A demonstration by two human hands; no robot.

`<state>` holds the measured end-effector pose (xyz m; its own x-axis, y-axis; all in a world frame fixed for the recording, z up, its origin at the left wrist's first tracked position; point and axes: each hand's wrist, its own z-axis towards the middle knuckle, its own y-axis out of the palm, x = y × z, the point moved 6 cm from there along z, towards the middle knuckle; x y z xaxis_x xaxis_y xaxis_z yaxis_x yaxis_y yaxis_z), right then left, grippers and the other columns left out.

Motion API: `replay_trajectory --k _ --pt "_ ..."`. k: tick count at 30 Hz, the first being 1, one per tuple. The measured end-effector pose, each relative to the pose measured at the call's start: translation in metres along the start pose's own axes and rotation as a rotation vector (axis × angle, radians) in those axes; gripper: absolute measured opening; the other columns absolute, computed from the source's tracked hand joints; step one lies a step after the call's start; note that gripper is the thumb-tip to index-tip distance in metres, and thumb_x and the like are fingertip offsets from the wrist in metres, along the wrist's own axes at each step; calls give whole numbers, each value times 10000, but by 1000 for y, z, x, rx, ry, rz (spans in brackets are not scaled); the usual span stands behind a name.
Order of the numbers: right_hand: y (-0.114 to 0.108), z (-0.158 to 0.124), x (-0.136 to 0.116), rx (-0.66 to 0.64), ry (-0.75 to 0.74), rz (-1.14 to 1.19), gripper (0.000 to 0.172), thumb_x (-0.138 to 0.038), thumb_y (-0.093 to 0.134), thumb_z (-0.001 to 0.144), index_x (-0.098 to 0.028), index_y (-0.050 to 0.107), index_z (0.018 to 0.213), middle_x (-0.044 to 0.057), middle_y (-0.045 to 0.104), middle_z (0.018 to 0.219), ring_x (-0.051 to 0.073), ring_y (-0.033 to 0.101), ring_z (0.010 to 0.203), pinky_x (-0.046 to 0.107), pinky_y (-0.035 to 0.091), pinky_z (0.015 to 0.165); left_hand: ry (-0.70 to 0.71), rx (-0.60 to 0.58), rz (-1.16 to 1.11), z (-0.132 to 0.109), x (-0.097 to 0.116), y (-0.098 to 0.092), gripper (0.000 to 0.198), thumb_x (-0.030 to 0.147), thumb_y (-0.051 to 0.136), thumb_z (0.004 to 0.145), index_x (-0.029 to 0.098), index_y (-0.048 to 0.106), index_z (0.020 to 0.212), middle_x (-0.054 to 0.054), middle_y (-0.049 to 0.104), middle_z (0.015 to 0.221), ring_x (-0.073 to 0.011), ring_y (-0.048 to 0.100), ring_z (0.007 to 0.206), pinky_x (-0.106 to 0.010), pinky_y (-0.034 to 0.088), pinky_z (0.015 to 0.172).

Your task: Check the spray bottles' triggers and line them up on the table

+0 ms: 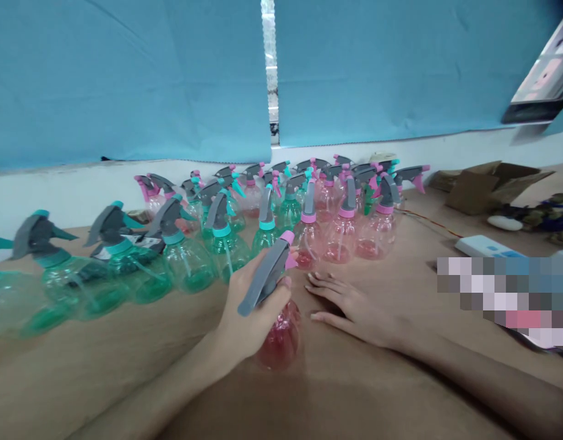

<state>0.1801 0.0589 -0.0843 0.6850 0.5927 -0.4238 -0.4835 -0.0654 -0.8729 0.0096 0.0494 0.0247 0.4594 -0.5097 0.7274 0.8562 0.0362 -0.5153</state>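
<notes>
Before us spreads a brown surface (355, 397). Below centre, our left hand (254, 324) wraps its fingers around a pink spray bottle (281, 341); rightward, our right hand (350, 304) lies fingers spread. Beyond stand green bottles (190, 267), left, and pink bottles (340, 238), centre; blue cloth (171, 73) tops the frame.

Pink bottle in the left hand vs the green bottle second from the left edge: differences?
Tint: the pink bottle is pink; the green bottle is green.
Nozzle: the pink bottle's nozzle is pink; the green bottle's is turquoise.
Handling: the left hand grips the pink bottle; no hand touches the green bottle.
Shared: see-through rounded bodies, grey sprayer heads.
</notes>
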Motion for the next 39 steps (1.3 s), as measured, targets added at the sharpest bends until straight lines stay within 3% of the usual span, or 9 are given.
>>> replay_trajectory --k 17,23,39 --pt "-1 0 0 8 -9 8 580 -547 443 892 -219 425 1370 77 401 1439 255 338 1336 483 288 1094 -19 -16 -35 0 -2 1 36 245 517 794 222 524 767 28 536 641 -136 482 577 -259 416 544" --pt "-2 0 -2 10 -5 16 572 -548 440 893 -224 433 1365 77 405 1436 255 322 1344 486 278 1098 31 11 15 2 5 0 81 228 513 769 231 464 704 50 446 588 -125 416 522 -250 373 495" --pt "-1 -1 0 9 -22 5 571 -546 429 898 -227 422 1371 65 391 1446 249 321 1345 477 278 1102 -30 -24 -66 3 3 1 85 202 518 707 247 519 779 28 568 702 -156 523 613 -271 437 561"
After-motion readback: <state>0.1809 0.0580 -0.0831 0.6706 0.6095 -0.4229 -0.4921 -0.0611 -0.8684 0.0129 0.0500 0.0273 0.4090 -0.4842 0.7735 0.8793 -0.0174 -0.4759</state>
